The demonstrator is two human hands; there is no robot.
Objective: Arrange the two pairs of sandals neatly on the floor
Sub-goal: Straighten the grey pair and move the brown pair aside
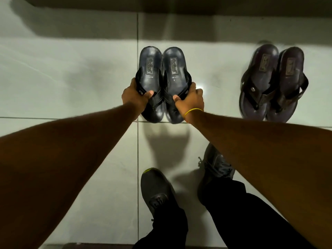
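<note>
Two dark blue-black sandals stand side by side in the middle of the tiled floor, heels pointing away from me. My left hand (135,95) grips the strap of the left sandal (150,69). My right hand (190,99), with a yellow band at the wrist, grips the strap of the right sandal (175,69). The two sandals touch along their inner edges. A second pair of sandals (273,83), dark brown, lies together on the floor to the right, a good gap away from the first pair.
The floor is pale glossy tile (71,78) with grout lines crossing under the held sandals. A dark wall base or ledge (161,4) runs along the top. My own feet in dark sneakers (156,193) and black trousers stand below.
</note>
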